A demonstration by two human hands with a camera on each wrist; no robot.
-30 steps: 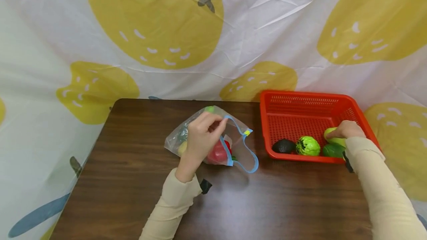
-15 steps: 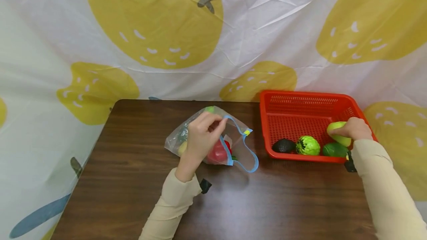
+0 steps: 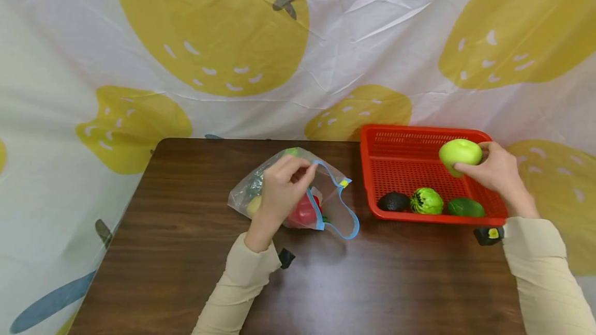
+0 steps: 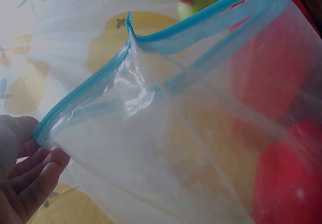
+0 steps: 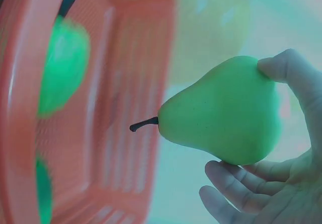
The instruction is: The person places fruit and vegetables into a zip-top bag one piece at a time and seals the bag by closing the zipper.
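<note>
My left hand (image 3: 285,190) pinches the blue-edged mouth of a clear zip bag (image 3: 243,196), holding it partly raised. Through the film show a red bell pepper (image 3: 303,212), a pale yellow item (image 3: 254,206) and something green near the top. In the left wrist view, thumb and fingers grip one corner of the bag's blue rim (image 4: 90,85). Over the red basket (image 3: 430,218), my right hand (image 3: 503,172) holds a green pear (image 3: 460,153) between thumb and fingers. The right wrist view shows the pear's dark stem (image 5: 143,124) pointing away from the palm.
Along the basket's near side lie a dark avocado (image 3: 393,201), a light green round item with dark markings (image 3: 427,201) and a dark green oval item (image 3: 465,207). A brown wooden table (image 3: 372,283) carries everything. Behind it hangs a fruit-patterned cloth (image 3: 326,66).
My right hand has lifted the pear from among the basket's items up above the basket. My left hand and the bag have stayed in place.
</note>
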